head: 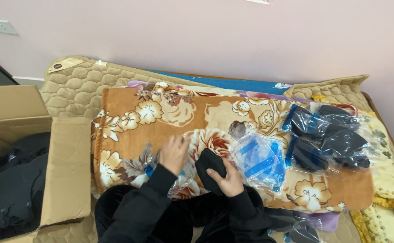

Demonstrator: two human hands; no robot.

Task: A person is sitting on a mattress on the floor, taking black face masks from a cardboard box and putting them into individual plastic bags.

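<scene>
My right hand [227,179] grips a folded black cloth item [209,165] on the orange floral blanket [134,130]. My left hand [174,153] lies flat, fingers spread, on a clear plastic bag [185,176] just left of the black item. Both arms wear black sleeves.
A loose pile of empty clear bags with blue strips [260,159] lies to the right. Further right lie several bagged black items [329,135]. An open cardboard box [66,171] holding black cloth items [15,184] stands at the left. A pink wall runs behind the quilted mat [71,85].
</scene>
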